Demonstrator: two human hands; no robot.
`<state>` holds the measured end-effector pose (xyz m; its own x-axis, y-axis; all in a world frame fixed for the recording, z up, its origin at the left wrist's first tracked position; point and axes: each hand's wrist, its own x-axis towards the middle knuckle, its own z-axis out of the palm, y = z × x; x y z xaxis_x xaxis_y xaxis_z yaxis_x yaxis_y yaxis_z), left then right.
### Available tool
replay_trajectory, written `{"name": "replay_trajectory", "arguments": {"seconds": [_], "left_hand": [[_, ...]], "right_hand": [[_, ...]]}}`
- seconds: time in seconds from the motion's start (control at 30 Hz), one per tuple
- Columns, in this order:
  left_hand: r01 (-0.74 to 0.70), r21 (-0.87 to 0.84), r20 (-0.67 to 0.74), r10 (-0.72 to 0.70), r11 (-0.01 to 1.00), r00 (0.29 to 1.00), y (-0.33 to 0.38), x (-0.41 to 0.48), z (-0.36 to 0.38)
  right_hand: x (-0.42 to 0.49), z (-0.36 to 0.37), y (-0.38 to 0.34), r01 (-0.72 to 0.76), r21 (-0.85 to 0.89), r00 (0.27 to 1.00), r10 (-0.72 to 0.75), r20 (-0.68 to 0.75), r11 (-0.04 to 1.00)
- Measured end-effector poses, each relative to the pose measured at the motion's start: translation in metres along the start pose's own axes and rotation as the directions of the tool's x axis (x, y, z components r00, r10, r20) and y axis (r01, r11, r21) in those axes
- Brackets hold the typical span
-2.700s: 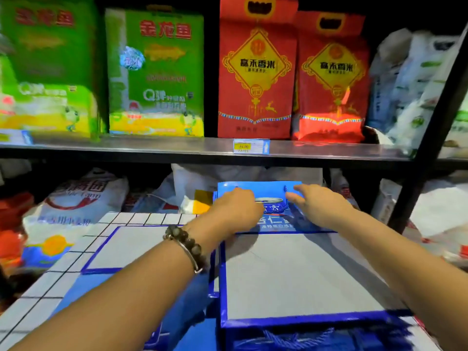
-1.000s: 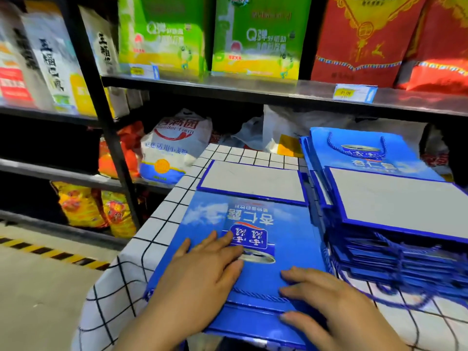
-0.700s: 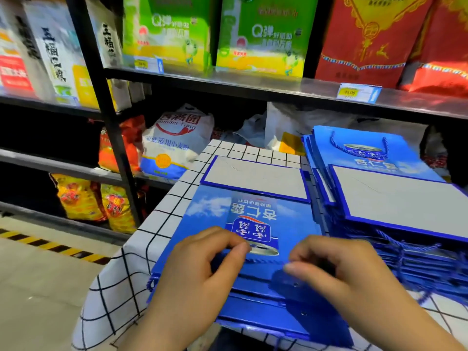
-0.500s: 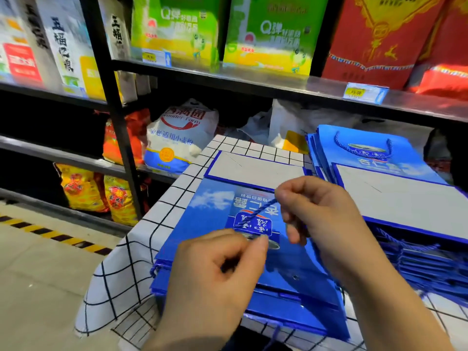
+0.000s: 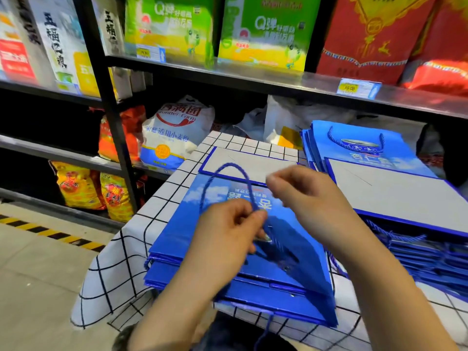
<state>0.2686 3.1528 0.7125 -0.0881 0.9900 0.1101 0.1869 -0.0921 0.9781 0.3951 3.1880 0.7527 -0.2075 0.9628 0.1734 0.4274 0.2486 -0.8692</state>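
head view | early stage: cord handle (image 5: 229, 164) raised in a loop, blue bag (image 5: 182, 236) not yet opened | bag glossy, nearly flat, topping the low pile just left of the taller stack (image 5: 395, 198) on the worktop (image 5: 121, 274) | left hand (image 5: 228, 239) pinched the cord; right hand (image 5: 311, 198) apart, curled, grip too blurred to tell

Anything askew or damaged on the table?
Nothing damaged or spilled. The top bag is cocked up off its stack at the near right, with the left hand pinching its cord handle into a loop. One loose cord dangles over the table's front edge, and the right pile's cords straggle out.
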Motion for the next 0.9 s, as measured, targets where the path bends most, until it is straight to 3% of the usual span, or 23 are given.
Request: {"name": "replay_trajectory", "arguments": {"seconds": [0.03, 0.13, 0.17, 0.23, 0.43, 0.53, 0.6, 0.67, 0.7, 0.8, 0.9], "left_hand": [[0.013, -0.063, -0.029, -0.015, 0.998, 0.999, 0.002, 0.002, -0.006], [0.012, -0.188, -0.081, -0.028, 0.982, 0.996, 0.005, 0.005, -0.013], [0.008, -0.196, -0.085, -0.025, 0.981, 0.996, 0.006, 0.005, -0.012], [0.017, -0.196, -0.071, -0.031, 0.980, 0.997, 0.006, 0.006, -0.008], [0.029, -0.072, -0.007, -0.030, 0.997, 1.000, 0.003, 0.007, -0.002], [0.001, -0.024, 0.043, 0.000, 1.000, 0.999, 0.002, 0.002, 0.000], [-0.090, 0.183, 0.182, 0.056, 0.979, 0.982, -0.006, -0.004, -0.003], [-0.324, 0.537, 0.375, 0.123, 0.779, 0.919, -0.018, -0.010, -0.007], [-0.419, 0.613, 0.443, 0.147, 0.670, 0.884, -0.022, -0.012, -0.008], [-0.424, 0.655, 0.449, 0.130, 0.625, 0.884, -0.025, -0.013, -0.011], [-0.407, 0.682, 0.409, 0.145, 0.607, 0.901, -0.028, -0.010, -0.013]], "right_hand": [[-0.006, -0.005, 0.007, -0.002, -0.096, 0.999, 0.006, 0.034, 0.995], [-0.028, -0.006, 0.023, -0.071, -0.108, 0.951, 0.100, 0.294, 0.992], [-0.031, -0.004, 0.028, -0.053, -0.126, 0.945, 0.091, 0.314, 0.991], [-0.033, -0.001, 0.040, 0.007, -0.163, 0.968, 0.034, 0.249, 0.987], [-0.041, -0.004, 0.040, -0.032, 0.041, 0.983, 0.024, 0.183, 0.999], [-0.041, -0.007, 0.040, -0.115, 0.161, 0.985, 0.092, 0.143, 0.980], [-0.042, -0.009, 0.044, -0.151, 0.218, 0.986, 0.132, 0.102, 0.964], [-0.043, -0.009, 0.049, -0.142, 0.216, 0.990, 0.137, 0.038, 0.966], [-0.043, -0.009, 0.050, -0.129, 0.193, 0.991, 0.131, 0.003, 0.973], [-0.044, -0.005, 0.052, -0.115, 0.152, 0.990, 0.126, -0.066, 0.982], [-0.044, -0.002, 0.052, -0.128, 0.127, 0.991, 0.130, -0.012, 0.984]]}}
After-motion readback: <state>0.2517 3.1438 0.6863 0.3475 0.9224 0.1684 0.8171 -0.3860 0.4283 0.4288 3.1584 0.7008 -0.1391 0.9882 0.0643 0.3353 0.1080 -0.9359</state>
